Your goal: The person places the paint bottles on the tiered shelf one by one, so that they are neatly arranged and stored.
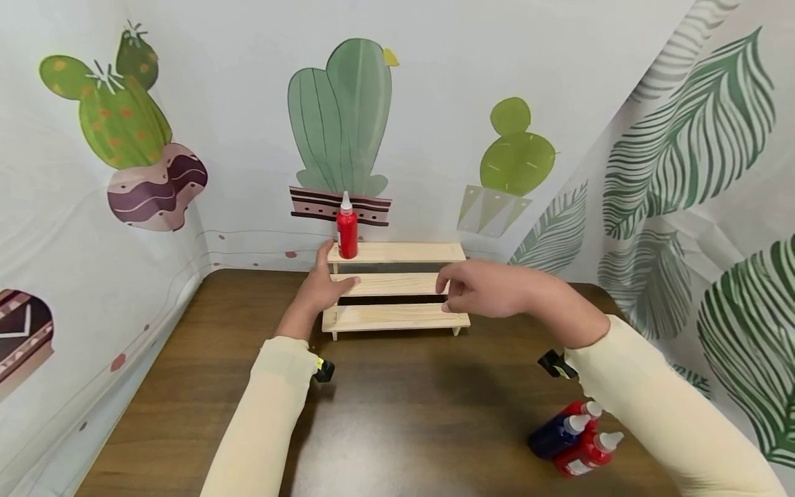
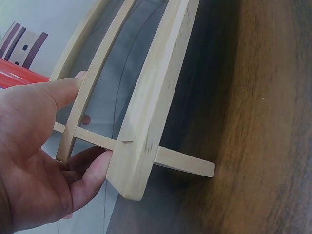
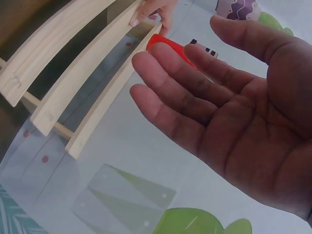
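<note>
A small three-tier wooden rack [image 1: 397,317] stands at the back of the table. My left hand [image 1: 315,288] grips its left end; in the left wrist view the thumb reaches over the middle plank [image 2: 92,80] and the fingers curl beneath. On the top tier, at the left, a red squeeze bottle [image 1: 348,235] with a white nozzle stands upright. Near the rack's right end hovers my right hand [image 1: 491,288], holding nothing. Its fingers [image 3: 170,107] are loosely bent and spread in the right wrist view, palm showing.
At the front right of the brown table [image 1: 397,414], beside the right sleeve, two red squeeze bottles [image 1: 584,455] and a dark blue one [image 1: 553,435] stand close together. A cloth backdrop [image 1: 428,138] printed with cacti and leaves hangs behind the rack and along both sides.
</note>
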Tool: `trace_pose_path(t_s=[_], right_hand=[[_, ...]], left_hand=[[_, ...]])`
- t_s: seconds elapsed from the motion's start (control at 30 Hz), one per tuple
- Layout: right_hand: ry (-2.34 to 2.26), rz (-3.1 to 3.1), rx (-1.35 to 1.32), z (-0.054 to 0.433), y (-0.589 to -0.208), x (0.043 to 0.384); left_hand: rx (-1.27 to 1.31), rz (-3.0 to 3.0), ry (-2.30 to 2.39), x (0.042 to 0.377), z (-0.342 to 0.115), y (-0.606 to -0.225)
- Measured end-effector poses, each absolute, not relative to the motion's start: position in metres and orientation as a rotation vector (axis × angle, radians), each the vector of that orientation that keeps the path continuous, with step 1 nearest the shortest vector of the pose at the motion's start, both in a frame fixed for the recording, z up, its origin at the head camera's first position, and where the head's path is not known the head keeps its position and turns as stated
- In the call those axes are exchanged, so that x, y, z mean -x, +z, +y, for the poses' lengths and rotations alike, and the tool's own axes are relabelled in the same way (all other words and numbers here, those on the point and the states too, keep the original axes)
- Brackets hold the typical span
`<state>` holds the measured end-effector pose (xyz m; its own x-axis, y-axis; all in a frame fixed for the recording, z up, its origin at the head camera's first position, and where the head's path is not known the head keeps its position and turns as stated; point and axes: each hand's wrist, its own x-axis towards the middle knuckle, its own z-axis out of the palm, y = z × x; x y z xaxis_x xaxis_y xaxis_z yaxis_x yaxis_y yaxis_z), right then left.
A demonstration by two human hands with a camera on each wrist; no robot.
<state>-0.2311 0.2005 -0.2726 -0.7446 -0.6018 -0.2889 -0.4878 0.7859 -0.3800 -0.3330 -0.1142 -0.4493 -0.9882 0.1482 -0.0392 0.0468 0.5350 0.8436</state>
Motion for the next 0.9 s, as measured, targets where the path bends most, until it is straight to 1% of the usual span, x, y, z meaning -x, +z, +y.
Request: trace_pose_path(t_s=[0.17, 0.53, 0.9], right_hand=[[-0.399, 2.552, 0.821, 0.207, -0.276, 0.220], [-0.359, 2.516, 0.717, 0.223, -0.283, 0.193], [-0.309, 2.445, 0.571, 0.241, -0.305, 0.175]], left_hand=[[-0.172, 2.660, 1.451, 0.334, -0.116, -0.450], [-0.170, 2.662, 1.445, 0.335, -0.116, -0.453], [-0.153, 2.677, 1.418, 0.335, -0.116, -0.452]])
